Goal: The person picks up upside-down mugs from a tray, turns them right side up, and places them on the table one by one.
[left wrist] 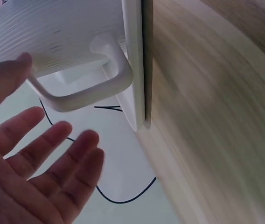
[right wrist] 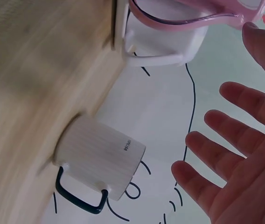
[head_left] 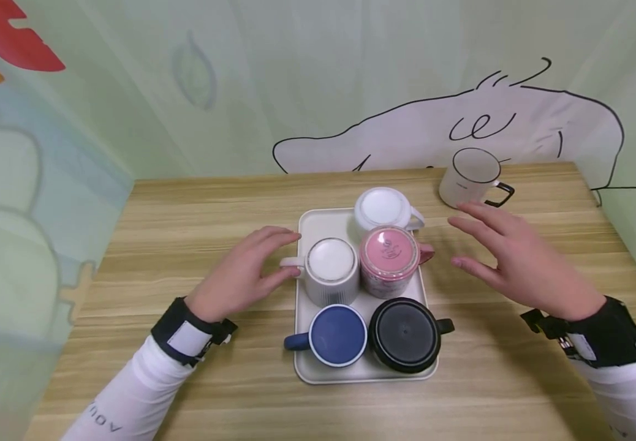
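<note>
On a white tray (head_left: 362,376) stand several mugs. My left hand (head_left: 249,269) is at the left edge of the tray, beside the handle of an upside-down ribbed white mug (left wrist: 67,37). Its thumb tip appears to touch the mug near the handle, while the other fingers stay loose and apart from it. Right of that mug is an upside-down pink mug (head_left: 388,254), with a plain white mug (head_left: 381,208) behind it. My right hand (head_left: 522,257) hovers right of the tray with fingers spread, holding nothing, nearest the pink mug's handle and the cream mug (right wrist: 100,156).
A blue mug (head_left: 338,335) and an upside-down black mug (head_left: 405,335) occupy the tray's near end. The cream mug with a black handle stands upright at the back right of the wooden table (head_left: 185,233). A printed curtain (head_left: 296,79) hangs behind the table.
</note>
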